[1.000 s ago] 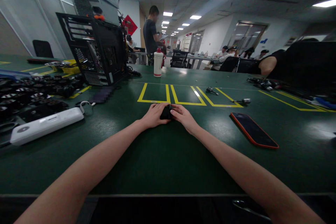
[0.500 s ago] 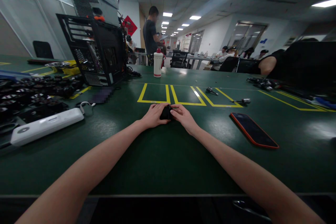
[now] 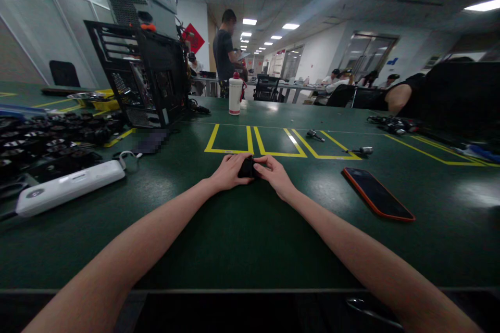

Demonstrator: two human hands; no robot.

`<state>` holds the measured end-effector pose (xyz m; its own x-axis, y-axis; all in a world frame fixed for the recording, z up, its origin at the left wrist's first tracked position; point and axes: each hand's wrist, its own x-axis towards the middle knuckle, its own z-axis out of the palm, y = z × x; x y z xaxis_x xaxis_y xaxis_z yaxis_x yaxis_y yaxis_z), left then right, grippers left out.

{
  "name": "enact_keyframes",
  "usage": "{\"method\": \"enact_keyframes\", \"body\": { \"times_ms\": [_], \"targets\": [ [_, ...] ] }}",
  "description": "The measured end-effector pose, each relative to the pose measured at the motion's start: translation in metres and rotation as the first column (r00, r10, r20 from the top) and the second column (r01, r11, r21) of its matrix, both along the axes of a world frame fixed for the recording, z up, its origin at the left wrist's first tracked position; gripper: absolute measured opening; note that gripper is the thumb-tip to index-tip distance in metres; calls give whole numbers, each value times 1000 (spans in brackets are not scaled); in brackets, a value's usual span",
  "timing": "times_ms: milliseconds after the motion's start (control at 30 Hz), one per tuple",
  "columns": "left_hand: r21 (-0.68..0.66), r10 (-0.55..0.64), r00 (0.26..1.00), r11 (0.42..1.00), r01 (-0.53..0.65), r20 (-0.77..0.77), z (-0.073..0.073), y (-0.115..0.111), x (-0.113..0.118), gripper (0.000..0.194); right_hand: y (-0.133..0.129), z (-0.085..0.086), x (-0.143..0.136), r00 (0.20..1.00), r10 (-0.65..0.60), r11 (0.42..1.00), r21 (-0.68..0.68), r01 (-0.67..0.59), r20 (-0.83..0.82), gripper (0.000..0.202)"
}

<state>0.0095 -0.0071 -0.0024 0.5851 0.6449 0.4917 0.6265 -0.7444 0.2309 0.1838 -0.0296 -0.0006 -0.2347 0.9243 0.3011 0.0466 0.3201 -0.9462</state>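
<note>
A small black object (image 3: 246,168) is held low over the worktop (image 3: 250,234); the left hand (image 3: 228,171) is curled partly closed around it, and its right side is pinched by the right hand (image 3: 275,174) — unreleased, any finished work unclear; farther off, a white bottle (image 3: 235,96) stands; almost nothing has shifted since the earlier frame.

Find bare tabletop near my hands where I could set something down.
The green tabletop is bare between your forearms, and between your right forearm and the phone. Of the three yellow outlines ahead, the left and middle are bare inside. It's crowded at the left, with black parts, a white power strip and the computer case.
</note>
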Motion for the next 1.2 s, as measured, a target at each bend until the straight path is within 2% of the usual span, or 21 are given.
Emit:
{"method": "enact_keyframes", "body": {
  "times_ms": [200, 467, 600, 700, 867, 1067, 1200],
  "targets": [
    [7, 5, 1000, 1000, -5, 1, -1, 1, 0, 63, 7, -1, 1, 999, -11, 1000, -14, 11, 39, 33],
    [10, -1, 1000, 1000, 1, 0, -1, 1, 0, 63, -1, 1, -2, 997, 56, 998, -16, -57, -45, 31],
    [6, 3, 1000, 1000, -3, 1, -1, 1, 0, 62, 2, -1, -1, 1000, 7, 1000, 13, -6, -9, 22],
    [3, 7, 1000, 1000, -7, 4, -1, 1, 0, 63, 7, -3, 0, 1000, -19, 1000, -10, 19, 1, 24],
    [10, -14, 1000, 1000, 14, 6, 1, -1, -1, 62, 8, -1, 1, 1000, 13, 997, -70, -12, 14, 30],
    [7, -9, 1000, 1000, 8, 9, 0, 0, 0, 63, 0, 2, -3, 996, 63, 997, -35, -66, -65, 29],
    [-1, -1, 1000, 1000, 1, 10, 0, 0, 0, 63, 3, -2, -2, 999, 25, 1000, -12, -26, -39, 20]
  ]
}}
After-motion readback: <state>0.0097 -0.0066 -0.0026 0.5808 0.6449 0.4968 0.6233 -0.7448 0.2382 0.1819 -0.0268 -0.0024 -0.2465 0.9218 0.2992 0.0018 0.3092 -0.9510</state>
